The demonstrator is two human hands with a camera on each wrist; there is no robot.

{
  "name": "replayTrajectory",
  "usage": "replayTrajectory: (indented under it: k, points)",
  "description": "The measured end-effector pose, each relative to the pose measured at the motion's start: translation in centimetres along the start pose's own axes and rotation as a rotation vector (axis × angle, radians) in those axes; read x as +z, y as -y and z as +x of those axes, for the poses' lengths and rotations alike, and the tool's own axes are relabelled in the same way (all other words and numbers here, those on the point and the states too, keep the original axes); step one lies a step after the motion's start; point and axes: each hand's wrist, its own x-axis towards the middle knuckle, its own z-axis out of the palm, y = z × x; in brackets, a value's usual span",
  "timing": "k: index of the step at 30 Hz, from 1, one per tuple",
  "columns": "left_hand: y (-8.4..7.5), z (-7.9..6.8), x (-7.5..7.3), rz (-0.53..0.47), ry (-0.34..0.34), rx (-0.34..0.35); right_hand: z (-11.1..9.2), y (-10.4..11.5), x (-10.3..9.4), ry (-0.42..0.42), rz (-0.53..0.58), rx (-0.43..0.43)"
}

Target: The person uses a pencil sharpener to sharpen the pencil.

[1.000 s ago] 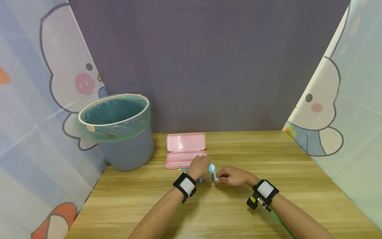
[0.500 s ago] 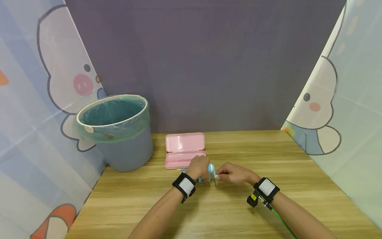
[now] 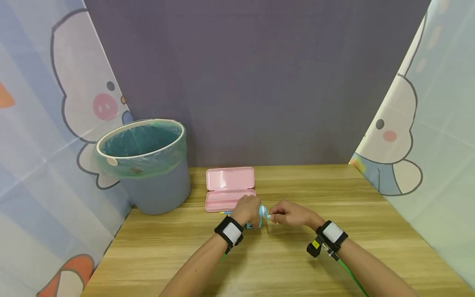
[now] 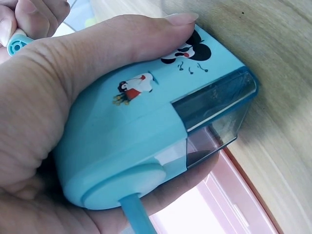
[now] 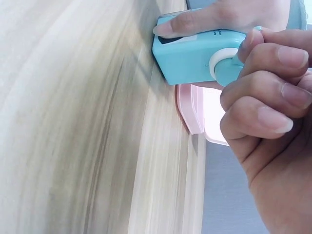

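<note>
My left hand (image 3: 248, 210) grips a light-blue crank pencil sharpener (image 4: 131, 131) against the table. Its thumb lies along the printed top, and fingers reach underneath. A clear shavings drawer (image 4: 219, 107) forms one end of the sharpener. Out of its round face sticks a blue rod (image 4: 139, 214); in the head view a thin blue-and-yellow pencil (image 3: 225, 213) shows left of the left hand. My right hand (image 3: 291, 213) pinches the end of the crank (image 3: 266, 213) on the sharpener's right side. In the right wrist view its curled fingers (image 5: 268, 112) partly hide the crank.
An open pink pencil case (image 3: 230, 179) lies just behind the left hand, its lid tipped back. At the left stands a blue bin (image 3: 159, 189) with a plastic liner. Printed curtains hang on both sides, and a grey wall (image 3: 267, 82) closes off the back.
My right hand has turned the crank, whose end has moved from low near the table to higher up. The left hand keeps holding the sharpener in about the same place.
</note>
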Motion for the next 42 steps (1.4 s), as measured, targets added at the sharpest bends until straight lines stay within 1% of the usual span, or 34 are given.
replayTrajectory:
  k: [4, 7, 13, 20, 27, 31, 36, 39, 42]
  points:
    - [0.0, -0.1, 0.1, 0.002, 0.008, 0.007, -0.1, 0.0, 0.2, 0.000, 0.012, -0.001]
    - [0.0, -0.2, 0.2, 0.001, 0.002, 0.009, -0.1, 0.1, 0.1, -0.011, 0.024, 0.028]
    - [0.1, -0.1, -0.1, 0.009, -0.004, 0.012, 0.1, 0.4, -0.3, -0.019, 0.011, 0.066]
    - [0.0, 0.0, -0.2, -0.004, -0.009, 0.019, 0.3, 0.2, -1.0, -0.025, -0.001, 0.016]
    - [0.1, 0.0, 0.0, -0.016, -0.003, 0.017, 0.5, 0.2, -1.2, -0.031, 0.014, 0.057]
    - [0.1, 0.1, 0.0, -0.011, 0.000, 0.016, 0.8, 0.2, -1.6, -0.028, 0.031, 0.054]
    - [0.2, 0.2, 0.0, -0.003, -0.007, 0.014, 1.1, 0.3, -1.9, -0.020, -0.003, 0.043]
    - [0.3, 0.2, 0.1, 0.002, -0.018, 0.015, 1.2, 0.3, -2.1, -0.036, -0.034, 0.041]
    - [0.3, 0.2, 0.2, -0.012, -0.012, 0.018, 1.3, 0.1, -2.3, -0.050, -0.055, 0.046]
